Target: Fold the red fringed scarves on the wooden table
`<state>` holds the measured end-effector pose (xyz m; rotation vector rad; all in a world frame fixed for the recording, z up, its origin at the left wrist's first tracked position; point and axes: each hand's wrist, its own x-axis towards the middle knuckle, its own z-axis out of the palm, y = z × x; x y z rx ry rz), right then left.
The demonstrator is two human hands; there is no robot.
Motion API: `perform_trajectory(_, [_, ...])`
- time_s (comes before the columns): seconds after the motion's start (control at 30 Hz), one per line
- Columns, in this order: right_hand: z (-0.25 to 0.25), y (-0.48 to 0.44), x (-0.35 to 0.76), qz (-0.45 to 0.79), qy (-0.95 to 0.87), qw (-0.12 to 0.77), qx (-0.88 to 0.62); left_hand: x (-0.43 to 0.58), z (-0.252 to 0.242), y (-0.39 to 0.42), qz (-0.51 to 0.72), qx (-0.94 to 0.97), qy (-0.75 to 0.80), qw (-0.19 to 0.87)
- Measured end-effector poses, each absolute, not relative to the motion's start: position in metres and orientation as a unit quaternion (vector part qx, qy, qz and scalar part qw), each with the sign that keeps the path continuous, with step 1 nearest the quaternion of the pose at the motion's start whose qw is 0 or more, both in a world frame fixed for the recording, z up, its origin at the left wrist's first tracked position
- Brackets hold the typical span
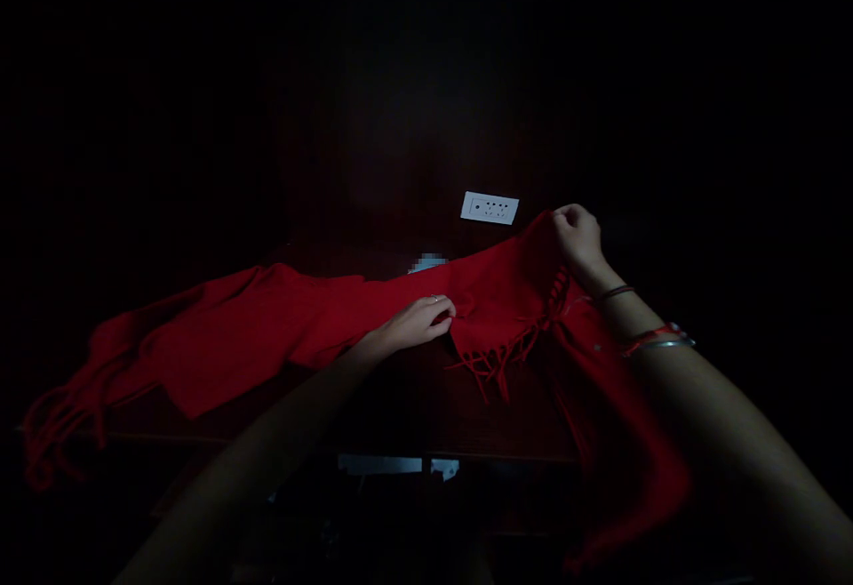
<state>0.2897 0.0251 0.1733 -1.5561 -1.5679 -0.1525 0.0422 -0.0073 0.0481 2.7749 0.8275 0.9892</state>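
Observation:
A long red scarf (267, 323) with fringed ends lies across a dark wooden table (413, 407). My left hand (419, 320) is closed in a pinch on the scarf's near corner by the fringe (497, 356). My right hand (578, 234) is closed in a fist on the far corner of the same end, lifting it off the table. Bracelets circle my right wrist. The scarf's other end hangs over the table's left edge, and part of the cloth drapes under my right forearm.
A white wall socket plate (489, 207) sits on the dark wall behind the table. A small pale object (426, 262) shows behind the scarf. Something pale (393, 464) lies below the table's front edge. The room is very dark.

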Motion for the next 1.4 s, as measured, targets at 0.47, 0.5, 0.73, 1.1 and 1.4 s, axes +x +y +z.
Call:
perform_trajectory(0.47, [0.052, -0.079, 0.235, 0.102, -0.781, 0.350, -0.507, 0.052, 0.039, -0.014, 0.242, 0.945, 0.218, 0.024])
perform_trajectory(0.5, [0.052, -0.082, 0.233, 0.101, -0.778, 0.361, -0.505, 0.053, 0.040, -0.016, 0.249, 0.945, 0.214, 0.016])
perform_trajectory(0.73, [0.046, -0.107, 0.219, 0.020, -0.814, 0.320, -0.484, 0.059, 0.040, -0.018, 0.273, 0.941, 0.198, 0.029])
perform_trajectory(1.1, [0.039, -0.116, 0.201, -0.074, -0.838, 0.073, -0.536, 0.061, 0.026, -0.006, 0.291, 0.914, 0.274, 0.061])
perform_trajectory(1.4, [0.028, -0.110, 0.181, -0.159, -0.789, 0.036, -0.592, 0.061, 0.024, -0.007, 0.291, 0.901, 0.316, 0.064])
